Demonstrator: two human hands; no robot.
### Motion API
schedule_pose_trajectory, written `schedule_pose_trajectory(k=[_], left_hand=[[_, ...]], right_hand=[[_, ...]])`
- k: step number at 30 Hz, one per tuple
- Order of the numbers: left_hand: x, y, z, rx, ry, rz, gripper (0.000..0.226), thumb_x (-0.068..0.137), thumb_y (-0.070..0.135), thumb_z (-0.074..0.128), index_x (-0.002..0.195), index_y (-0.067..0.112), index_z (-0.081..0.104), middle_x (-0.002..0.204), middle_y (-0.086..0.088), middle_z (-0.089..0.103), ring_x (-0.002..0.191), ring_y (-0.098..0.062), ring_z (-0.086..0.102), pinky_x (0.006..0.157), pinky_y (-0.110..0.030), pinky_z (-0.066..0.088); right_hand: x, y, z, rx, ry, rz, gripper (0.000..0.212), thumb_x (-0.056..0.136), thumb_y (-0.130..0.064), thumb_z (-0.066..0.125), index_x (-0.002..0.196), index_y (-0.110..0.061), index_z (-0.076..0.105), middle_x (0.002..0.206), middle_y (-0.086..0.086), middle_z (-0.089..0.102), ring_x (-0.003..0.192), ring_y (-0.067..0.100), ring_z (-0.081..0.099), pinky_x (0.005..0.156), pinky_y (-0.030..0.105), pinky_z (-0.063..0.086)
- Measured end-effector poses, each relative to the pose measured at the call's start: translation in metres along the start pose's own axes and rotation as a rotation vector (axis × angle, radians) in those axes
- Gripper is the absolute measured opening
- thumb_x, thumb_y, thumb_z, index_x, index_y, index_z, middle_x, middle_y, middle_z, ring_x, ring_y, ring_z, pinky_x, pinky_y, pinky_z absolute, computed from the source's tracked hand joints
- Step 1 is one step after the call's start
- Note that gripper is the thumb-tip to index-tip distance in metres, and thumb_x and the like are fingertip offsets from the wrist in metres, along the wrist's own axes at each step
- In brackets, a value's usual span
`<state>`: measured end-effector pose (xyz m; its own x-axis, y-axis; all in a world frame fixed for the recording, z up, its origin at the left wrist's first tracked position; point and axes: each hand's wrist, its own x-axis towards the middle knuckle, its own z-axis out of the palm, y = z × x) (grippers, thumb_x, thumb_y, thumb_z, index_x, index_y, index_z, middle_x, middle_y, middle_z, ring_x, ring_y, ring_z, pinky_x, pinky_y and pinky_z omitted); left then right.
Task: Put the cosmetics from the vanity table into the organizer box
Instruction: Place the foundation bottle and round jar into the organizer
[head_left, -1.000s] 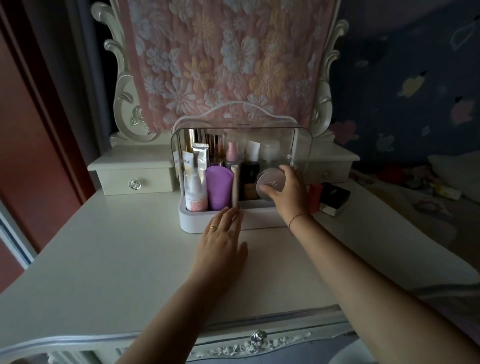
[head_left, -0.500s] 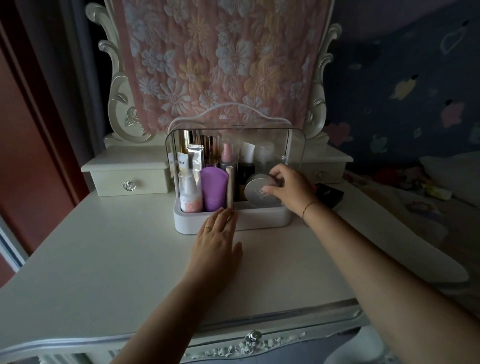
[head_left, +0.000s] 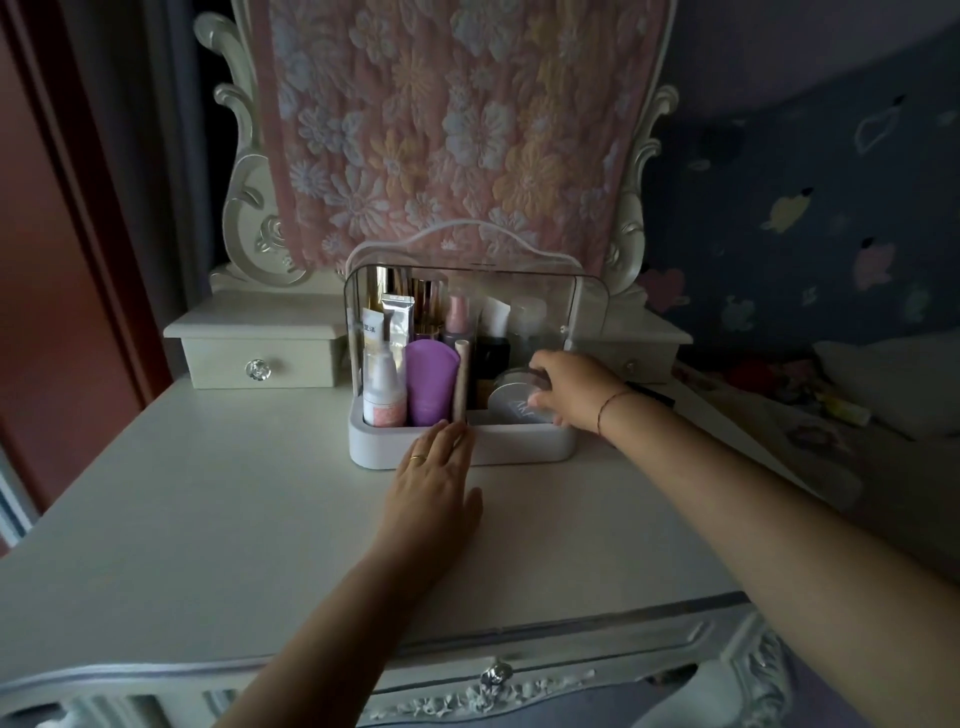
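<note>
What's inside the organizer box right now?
Front: white bottle, purple tube, thin stick, round compact held by the right hand. Behind: tubes and bottles, lower parts hidden.

A white plastic organizer box (head_left: 387, 453) with a clear hood is holding a purple tube (head_left: 430, 384) and white spray bottle (head_left: 383, 389) upright at its left; a round pale compact (head_left: 511, 408) is leaning at its right front, the right hand (head_left: 571, 389) pinching it

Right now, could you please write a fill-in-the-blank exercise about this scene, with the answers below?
1. The right hand holds a round compact in the ____ half of the organizer box.
2. The left hand lies flat on the table, fingertips at the box's ____ wall.
3. The tube beside the white bottle is ____ in colour.
Answers: right; front; purple.
</note>
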<state>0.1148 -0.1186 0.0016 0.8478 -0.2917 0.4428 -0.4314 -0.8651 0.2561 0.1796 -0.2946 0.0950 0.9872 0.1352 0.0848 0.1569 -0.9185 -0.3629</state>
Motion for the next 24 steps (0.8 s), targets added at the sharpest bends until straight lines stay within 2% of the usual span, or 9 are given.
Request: schedule_pose_trajectory(k=[3, 6, 8, 10, 14, 17, 18, 21, 24], left_hand=[[0.003, 0.006, 0.001, -0.012, 0.003, 0.017, 0.066, 0.089, 0.033, 0.046, 0.146, 0.017, 0.016, 0.155, 0.0, 0.017, 0.143, -0.015, 0.008, 0.114, -0.024, 0.002], [0.003, 0.008, -0.001, -0.022, 0.016, 0.019, 0.066, 0.089, 0.033, 0.046, 0.146, 0.018, 0.016, 0.155, 0.0, 0.017, 0.142, -0.014, 0.008, 0.114, -0.023, 0.001], [0.001, 0.006, -0.003, -0.024, 0.021, 0.014, 0.066, 0.089, 0.033, 0.046, 0.146, 0.018, 0.016, 0.155, 0.0, 0.016, 0.142, -0.014, 0.007, 0.114, -0.023, 0.0], [-0.001, 0.004, -0.005, -0.022, 0.026, 0.012, 0.066, 0.089, 0.033, 0.046, 0.146, 0.018, 0.015, 0.156, 0.0, 0.015, 0.143, -0.014, 0.007, 0.114, -0.023, 0.0], [-0.003, 0.001, -0.008, -0.035, 0.038, 0.007, 0.065, 0.089, 0.032, 0.046, 0.146, 0.018, 0.016, 0.156, -0.001, 0.017, 0.143, -0.015, 0.007, 0.114, -0.024, -0.001], [-0.003, -0.001, -0.008, -0.02, 0.044, 0.001, 0.065, 0.089, 0.033, 0.046, 0.146, 0.018, 0.016, 0.155, 0.0, 0.017, 0.143, -0.014, 0.007, 0.114, -0.024, -0.003], [-0.004, -0.002, -0.007, -0.005, 0.045, 0.0, 0.065, 0.09, 0.034, 0.045, 0.146, 0.018, 0.016, 0.156, 0.0, 0.016, 0.143, -0.014, 0.007, 0.114, -0.025, -0.004], [-0.007, -0.005, -0.005, 0.025, 0.034, -0.01, 0.065, 0.09, 0.036, 0.043, 0.146, 0.019, 0.014, 0.156, 0.0, 0.015, 0.143, -0.014, 0.006, 0.115, -0.027, -0.006], [-0.01, -0.006, -0.004, 0.026, 0.029, -0.018, 0.065, 0.09, 0.036, 0.043, 0.146, 0.019, 0.014, 0.156, 0.0, 0.015, 0.143, -0.014, 0.006, 0.115, -0.027, -0.007]], right_hand=[[0.002, -0.003, -0.024, -0.027, -0.035, -0.011, 0.026, 0.085, -0.013, 0.066, 0.107, -0.001, 0.059, 0.095, 0.02, 0.071, 0.073, 0.029, 0.07, 0.066, 0.037, 0.058], [0.01, -0.012, -0.045, -0.149, -0.095, -0.051, 0.023, 0.083, -0.016, 0.069, 0.102, -0.004, 0.064, 0.088, 0.018, 0.073, 0.065, 0.021, 0.066, 0.059, 0.024, 0.05], [0.015, -0.02, -0.054, -0.226, -0.124, -0.082, 0.023, 0.082, -0.017, 0.07, 0.102, -0.007, 0.066, 0.089, 0.015, 0.073, 0.068, 0.022, 0.067, 0.066, 0.028, 0.052], [0.021, -0.028, -0.06, -0.334, -0.124, -0.117, 0.023, 0.08, -0.019, 0.071, 0.1, -0.008, 0.067, 0.093, 0.013, 0.072, 0.078, 0.025, 0.068, 0.073, 0.032, 0.052], [0.03, -0.042, -0.069, -0.502, -0.109, -0.139, 0.027, 0.08, -0.018, 0.071, 0.102, -0.004, 0.067, 0.104, 0.015, 0.068, 0.084, 0.023, 0.059, 0.07, 0.028, 0.042], [0.034, -0.049, -0.071, -0.593, -0.158, -0.11, 0.033, 0.082, -0.018, 0.069, 0.109, 0.0, 0.065, 0.11, 0.018, 0.068, 0.096, 0.029, 0.064, 0.075, 0.032, 0.047], [0.034, -0.051, -0.07, -0.613, -0.178, -0.098, 0.033, 0.083, -0.018, 0.069, 0.11, 0.0, 0.065, 0.11, 0.017, 0.068, 0.094, 0.027, 0.064, 0.076, 0.031, 0.047], [0.036, -0.054, -0.062, -0.663, -0.203, -0.067, 0.032, 0.084, -0.018, 0.067, 0.111, 0.0, 0.065, 0.096, 0.011, 0.065, 0.083, 0.02, 0.055, 0.069, 0.027, 0.044], [0.039, -0.059, -0.058, -0.728, -0.234, -0.041, 0.028, 0.086, -0.023, 0.066, 0.103, -0.001, 0.066, 0.085, 0.007, 0.058, 0.079, 0.02, 0.053, 0.053, 0.022, 0.037]])
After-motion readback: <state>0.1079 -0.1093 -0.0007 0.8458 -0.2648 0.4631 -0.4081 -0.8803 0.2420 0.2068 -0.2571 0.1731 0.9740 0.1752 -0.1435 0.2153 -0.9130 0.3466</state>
